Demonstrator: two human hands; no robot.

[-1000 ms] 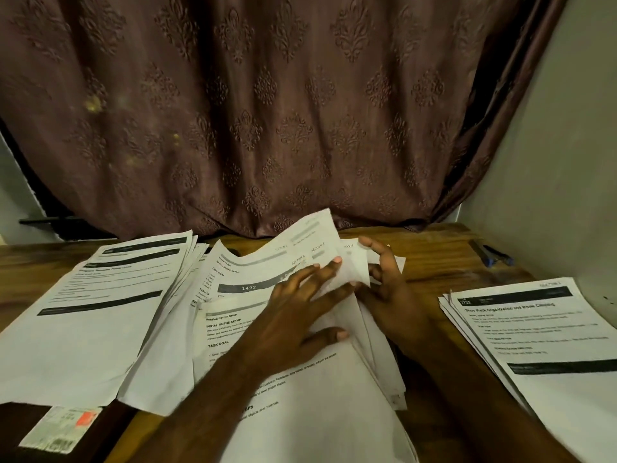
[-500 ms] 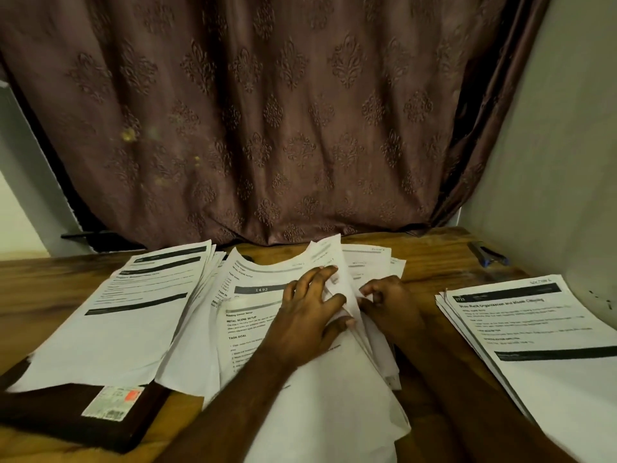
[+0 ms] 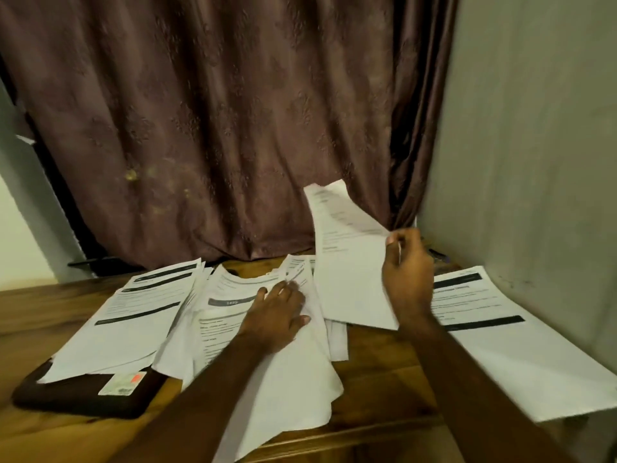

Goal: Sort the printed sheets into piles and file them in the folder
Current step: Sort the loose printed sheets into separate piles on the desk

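Head view: our right hand (image 3: 408, 275) pinches a thin, curling printed sheet (image 3: 347, 262) lifted right of centre, while our left hand (image 3: 278, 315) lies flat, fingers spread, on the rumpled middle pile (image 3: 267, 362). Lower left, a dark folder (image 3: 83, 399) sits on the wooden table (image 3: 377, 372).

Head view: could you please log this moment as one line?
right hand: pinches lifted white printed sheet | left hand: presses middle paper pile | dark brown folder: closed
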